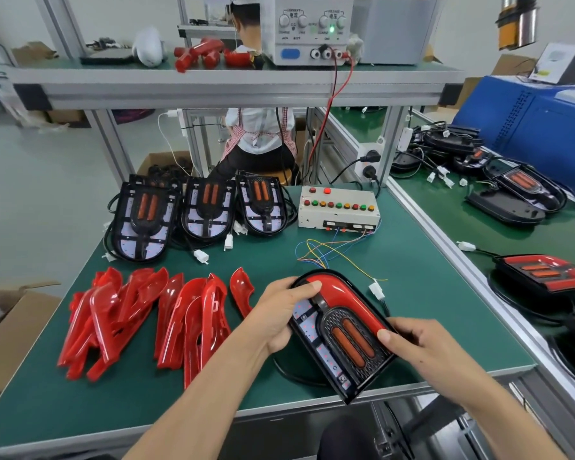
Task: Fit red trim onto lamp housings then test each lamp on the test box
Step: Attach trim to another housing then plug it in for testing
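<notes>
I hold a black lamp housing (pixel 342 340) over the front edge of the green bench, tilted toward me. A curved red trim (pixel 342 295) lies along its top and right side. My left hand (pixel 281 313) grips the housing's left edge, thumb pressing on the trim's upper end. My right hand (pixel 422 346) grips the right edge, thumb on the trim's lower end. A pile of loose red trims (pixel 140 313) lies at the left. Three bare housings (pixel 203 210) stand at the back. The white test box (pixel 337 207) with coloured buttons sits behind the held lamp.
Thin coloured wires (pixel 326 250) trail from the test box toward a white connector (pixel 377 290). A power supply (pixel 307 28) stands on the upper shelf. Finished lamps (pixel 545 273) lie on the right bench. A cardboard box (pixel 4 330) sits at the left. A person sits behind the bench.
</notes>
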`<state>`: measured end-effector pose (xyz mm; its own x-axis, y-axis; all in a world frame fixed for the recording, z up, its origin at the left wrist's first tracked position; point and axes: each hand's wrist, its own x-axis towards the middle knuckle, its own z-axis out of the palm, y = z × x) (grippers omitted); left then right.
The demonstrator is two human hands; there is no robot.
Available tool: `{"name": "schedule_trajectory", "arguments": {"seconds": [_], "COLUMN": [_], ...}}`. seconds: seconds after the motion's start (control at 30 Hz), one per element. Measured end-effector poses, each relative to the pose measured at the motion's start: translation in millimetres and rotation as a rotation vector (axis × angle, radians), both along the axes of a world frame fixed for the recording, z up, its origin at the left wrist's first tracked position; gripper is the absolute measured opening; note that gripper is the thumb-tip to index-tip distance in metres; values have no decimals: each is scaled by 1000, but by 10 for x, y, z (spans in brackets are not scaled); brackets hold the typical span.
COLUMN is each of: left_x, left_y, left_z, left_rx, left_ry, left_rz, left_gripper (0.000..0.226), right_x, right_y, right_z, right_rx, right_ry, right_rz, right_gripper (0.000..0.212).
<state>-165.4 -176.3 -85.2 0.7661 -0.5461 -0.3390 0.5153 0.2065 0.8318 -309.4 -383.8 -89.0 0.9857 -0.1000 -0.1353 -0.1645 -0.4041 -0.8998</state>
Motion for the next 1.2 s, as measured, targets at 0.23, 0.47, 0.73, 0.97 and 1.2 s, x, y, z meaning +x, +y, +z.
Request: {"name": "schedule_trajectory", "arguments": {"seconds": [0.23, 0.47, 0.73, 0.97, 1.2], "left_x": [40, -41, -40, 293, 380], "left_y": [-49, -51, 761, 1856, 2441], "left_z": [-50, -88, 233, 453, 412], "left_rx": [65, 569, 860, 1586, 1712], "left_ry": [61, -502, -964, -954, -710], "left_rz": [24, 120, 395, 396, 509], "left_gripper": [5, 35, 7, 13, 32], "right_x": [-50, -24, 10, 9, 24], "right_y": [124, 216, 344, 329, 283], "right_z": [-95, -148, -75, 4, -81], "right_rx": [24, -75, -151, -344, -348], "right_ry": [-14, -69, -47, -41, -41], "right_rz": [-100, -219, -291, -316, -403], "right_gripper": [27, 23, 10, 34, 34]}}
